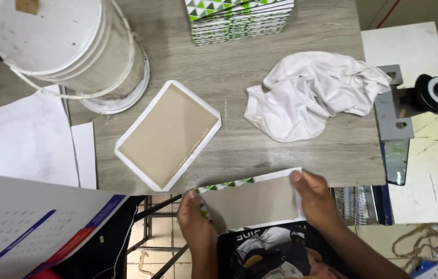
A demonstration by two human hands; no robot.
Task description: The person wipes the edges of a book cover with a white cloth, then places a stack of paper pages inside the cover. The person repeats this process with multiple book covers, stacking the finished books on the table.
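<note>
Both hands grasp a cardboard cover panel with a white folded border at the near edge of the wooden surface: the left hand pinches its left end, the right hand its right. A similar panel lies just beyond, beside a crumpled white cloth.

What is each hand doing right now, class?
Left hand: closed on the left edge of the grey board cover.
Right hand: closed on the cover's right edge.

bucket left, board centre, cloth right on table
</note>
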